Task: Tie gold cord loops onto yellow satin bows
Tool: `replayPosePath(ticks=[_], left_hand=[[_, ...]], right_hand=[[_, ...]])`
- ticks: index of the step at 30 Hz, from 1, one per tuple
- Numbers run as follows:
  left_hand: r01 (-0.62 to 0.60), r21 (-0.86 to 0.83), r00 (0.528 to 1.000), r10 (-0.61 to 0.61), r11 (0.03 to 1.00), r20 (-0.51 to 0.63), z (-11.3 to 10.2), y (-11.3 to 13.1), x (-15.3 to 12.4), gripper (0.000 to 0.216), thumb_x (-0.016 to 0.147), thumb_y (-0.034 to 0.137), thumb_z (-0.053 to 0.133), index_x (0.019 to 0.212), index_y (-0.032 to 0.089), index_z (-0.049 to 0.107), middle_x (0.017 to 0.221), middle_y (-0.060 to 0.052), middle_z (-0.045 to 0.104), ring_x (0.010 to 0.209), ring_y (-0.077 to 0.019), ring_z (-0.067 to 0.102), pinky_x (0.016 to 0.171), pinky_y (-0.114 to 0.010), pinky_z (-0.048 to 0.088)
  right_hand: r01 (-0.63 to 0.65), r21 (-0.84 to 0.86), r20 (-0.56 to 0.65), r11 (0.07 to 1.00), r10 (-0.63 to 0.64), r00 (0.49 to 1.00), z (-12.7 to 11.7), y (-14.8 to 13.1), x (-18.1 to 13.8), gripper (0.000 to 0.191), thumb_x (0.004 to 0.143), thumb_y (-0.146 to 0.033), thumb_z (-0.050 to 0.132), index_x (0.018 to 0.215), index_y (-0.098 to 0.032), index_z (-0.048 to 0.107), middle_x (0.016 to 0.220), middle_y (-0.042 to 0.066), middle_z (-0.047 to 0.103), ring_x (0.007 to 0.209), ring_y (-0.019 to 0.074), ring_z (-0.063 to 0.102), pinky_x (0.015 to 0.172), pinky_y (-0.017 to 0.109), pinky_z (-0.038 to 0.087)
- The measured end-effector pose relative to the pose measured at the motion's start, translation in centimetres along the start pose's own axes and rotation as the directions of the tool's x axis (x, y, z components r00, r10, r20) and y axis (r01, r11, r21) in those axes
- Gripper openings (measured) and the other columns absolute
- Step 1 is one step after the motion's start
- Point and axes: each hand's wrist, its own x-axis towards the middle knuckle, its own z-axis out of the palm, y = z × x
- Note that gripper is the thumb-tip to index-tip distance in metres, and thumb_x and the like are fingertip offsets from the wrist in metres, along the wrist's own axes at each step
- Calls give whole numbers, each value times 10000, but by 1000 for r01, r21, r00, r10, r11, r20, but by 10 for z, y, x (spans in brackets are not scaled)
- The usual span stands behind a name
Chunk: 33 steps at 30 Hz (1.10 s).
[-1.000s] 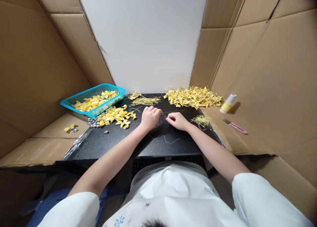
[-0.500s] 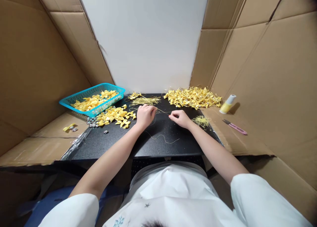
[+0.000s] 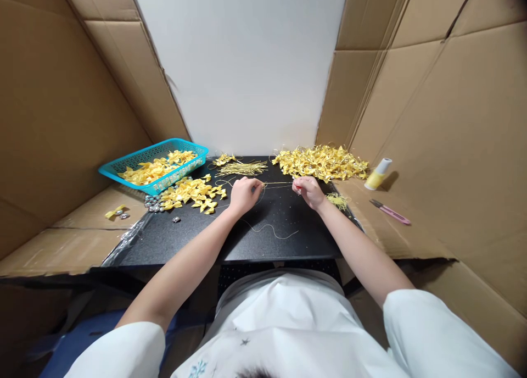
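Above the black tabletop (image 3: 272, 251), my left hand (image 3: 244, 195) pinches a thin yellow cord (image 3: 280, 183). The cord runs taut across to my right hand (image 3: 312, 193), whose closed fingers grip its other end. A small red spot shows at the right fingertips; what it is I cannot make out. Just below the hands a loose thin thread (image 3: 269, 227) curls over the tabletop. Beyond my left hand lies a bundle of straight yellow cords (image 3: 242, 168). Left of that hand are loose yellow bows (image 3: 193, 194) beside silver beads (image 3: 153, 203).
A blue basket (image 3: 107, 171) of yellow bows stands at the left. A heap of bows with cords (image 3: 323, 162) lies at the back right. Yellow thread scraps (image 3: 338, 201), a thread spool (image 3: 375, 179) and pink-handled snips (image 3: 393, 213) are on the right. Cardboard walls (image 3: 453, 136) enclose the sides.
My right hand has moved right and slightly away from me, widening the gap between the hands. The cord between them now runs nearly level. My left hand has shifted slightly.
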Motion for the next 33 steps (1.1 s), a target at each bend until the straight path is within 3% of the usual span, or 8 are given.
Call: replayPosePath(ticks=[7,21,27,33], left_hand=[[57,-27,998,-57,998,-14,4,-4,3,194,875,264,542,739,209,670,726,-24,716,723,-202,596,701,-333,407],[103,-2,994,-103,995,-48,6,-6,10,203,854,249,528,692,204,642,714,-47,711,748,-231,615,717,-347,399],[130,-32,986,-133,991,-102,6,-12,9,206,857,274,524,697,203,631,726,-48,708,747,-221,610,732,-344,416],[145,-89,974,-158,985,-164,-2,-22,5,211,884,306,506,759,199,639,825,-57,722,807,-213,584,758,-335,444]], right_hand=[[-14,55,12,998,13,1000,-2,1,1,383,674,-421,560,428,-215,351,437,-36,324,463,93,314,520,284,301],[-36,-15,147,999,38,988,-3,-3,1,357,635,-402,578,408,-210,380,411,-50,341,450,84,321,499,270,287],[-39,-111,124,993,52,991,-4,-1,1,352,654,-390,621,410,-191,464,432,-30,461,469,91,413,527,262,365],[-50,-191,7,980,52,999,-4,6,2,290,668,-443,715,593,-173,642,615,23,663,588,140,600,637,293,498]])
